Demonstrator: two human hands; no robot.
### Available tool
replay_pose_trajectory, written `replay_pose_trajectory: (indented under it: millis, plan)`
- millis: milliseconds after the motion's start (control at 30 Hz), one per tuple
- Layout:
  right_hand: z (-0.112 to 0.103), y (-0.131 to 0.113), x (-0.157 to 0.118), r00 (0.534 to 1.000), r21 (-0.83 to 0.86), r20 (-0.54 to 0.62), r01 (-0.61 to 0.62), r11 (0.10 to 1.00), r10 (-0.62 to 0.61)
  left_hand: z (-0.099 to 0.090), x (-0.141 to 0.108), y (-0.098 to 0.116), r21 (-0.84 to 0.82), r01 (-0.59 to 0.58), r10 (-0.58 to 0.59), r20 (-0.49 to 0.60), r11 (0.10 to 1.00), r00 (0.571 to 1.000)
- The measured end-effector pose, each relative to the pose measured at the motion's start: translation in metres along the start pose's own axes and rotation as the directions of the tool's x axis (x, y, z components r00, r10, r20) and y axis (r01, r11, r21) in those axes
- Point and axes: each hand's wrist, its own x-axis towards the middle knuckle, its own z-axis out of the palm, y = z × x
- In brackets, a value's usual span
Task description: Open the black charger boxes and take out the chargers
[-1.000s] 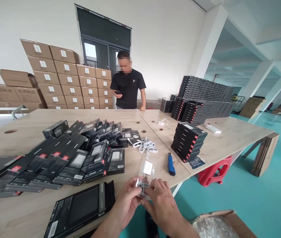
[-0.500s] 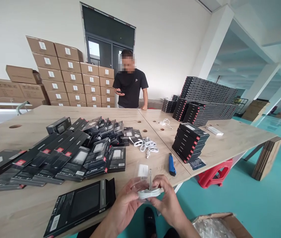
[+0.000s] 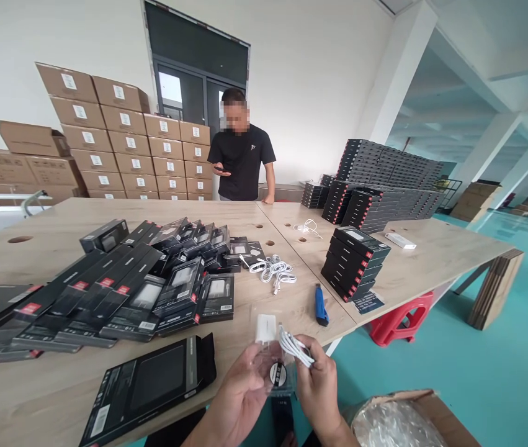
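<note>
At the table's front edge my left hand (image 3: 244,388) grips a clear plastic tray (image 3: 278,388) with a white charger block (image 3: 266,328) in its upper part and a round black-and-white label lower down. Just right of it, my right hand (image 3: 318,379) pinches a coiled white cable (image 3: 295,347), lifted above the tray. An opened black box (image 3: 152,385) with a dark window lies on the table to the left of my hands. Beyond them are loose white cables (image 3: 273,270) and a blue cutter (image 3: 321,305).
Many black boxes (image 3: 182,282) are piled at left; others stand stacked (image 3: 354,264) at right. A person (image 3: 241,155) holds a phone across the wooden table (image 3: 282,310). A red stool (image 3: 401,320) and a carton of clear plastic (image 3: 398,422) are at lower right.
My right hand has lifted the coiled cable away from the tray and turned it. The tray's round label now shows. The view has shifted slightly.
</note>
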Motion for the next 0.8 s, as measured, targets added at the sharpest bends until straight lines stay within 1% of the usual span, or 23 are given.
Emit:
replay_pose_trajectory:
  millis: [33,100,167,200,267,333,467,567,600,667,733,800]
  plan:
    - [0.001,-0.001,0.001,0.999,0.026,0.040,0.019,0.999,-0.020,0.001,-0.001,0.000,0.018,-0.018,0.018,0.006,1.000,1.000]
    - [0.000,-0.004,0.005,0.978,0.053,0.162,0.125,0.991,-0.132,0.001,-0.003,0.000,0.022,-0.027,0.027,-0.002,0.999,1.000]
    - [-0.002,-0.008,0.010,0.927,0.041,0.283,0.245,0.969,-0.247,-0.003,-0.004,0.001,-0.020,-0.001,0.000,-0.041,1.000,0.999]
    - [-0.004,-0.009,0.012,0.902,0.024,0.332,0.284,0.959,-0.275,-0.005,-0.004,0.002,-0.046,0.021,-0.024,-0.068,0.999,0.997]
    - [-0.007,-0.012,0.014,0.867,-0.002,0.409,0.314,0.950,-0.285,-0.008,-0.003,0.003,-0.082,0.063,-0.073,-0.123,0.995,0.990]
    - [-0.010,-0.014,0.016,0.845,-0.002,0.459,0.309,0.951,-0.273,-0.009,-0.003,0.004,-0.082,0.083,-0.096,-0.173,0.993,0.980]
    - [-0.014,-0.019,0.017,0.842,0.027,0.478,0.269,0.963,-0.249,-0.005,-0.004,0.006,-0.051,0.078,-0.088,-0.230,0.996,0.969]
    - [-0.016,-0.023,0.018,0.850,0.000,0.475,0.256,0.967,-0.225,-0.002,-0.004,0.006,-0.028,0.083,-0.087,-0.228,0.996,0.970]
    - [-0.016,-0.023,0.018,0.856,-0.033,0.464,0.274,0.961,-0.228,-0.001,-0.004,0.007,-0.018,0.091,-0.092,-0.219,0.996,0.971]
    - [-0.016,-0.023,0.018,0.857,-0.112,0.435,0.357,0.928,-0.277,0.001,-0.005,0.008,-0.008,0.109,-0.109,-0.204,0.994,0.973]
    - [-0.016,-0.021,0.019,0.833,-0.153,0.410,0.465,0.872,-0.372,0.004,-0.006,0.009,-0.002,0.118,-0.116,-0.196,0.993,0.974]
    - [-0.017,-0.018,0.019,0.808,-0.136,0.369,0.536,0.833,-0.460,0.009,-0.007,0.010,0.031,0.104,-0.097,-0.174,0.994,0.980]
